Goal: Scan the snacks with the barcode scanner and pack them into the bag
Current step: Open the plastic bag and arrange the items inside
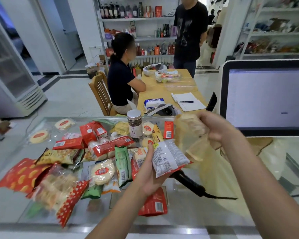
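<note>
1. Forearms enter from the lower edge. The left hand [150, 171] pinches a white snack packet [169, 157] between thumb and curled fingers, with the barcode side up, raised above the glass counter [179, 214].
2. The right hand [214, 128] has its fingers curled round the bunched rim of a translucent yellow plastic bag [214, 166], which hangs just beside the packet, to its right.
3. The black barcode scanner [190, 182] lies on the counter below the packet. Neither hand is on it, and its cable [221, 197] runs rightward under the bag.
4. The unpacked snack pile [102, 152] spreads to the left, with a lidded jar [134, 125] standing at its far edge.
5. Likely risks:
   - The bag mouth looks gathered rather than open, so a released packet could slide down the outside onto the counter.
   - The hanging film could catch the cable and drag the scanner.
   - With the scanner set down, whether this packet has been read cannot be told, so it might be packed unscanned.
</note>
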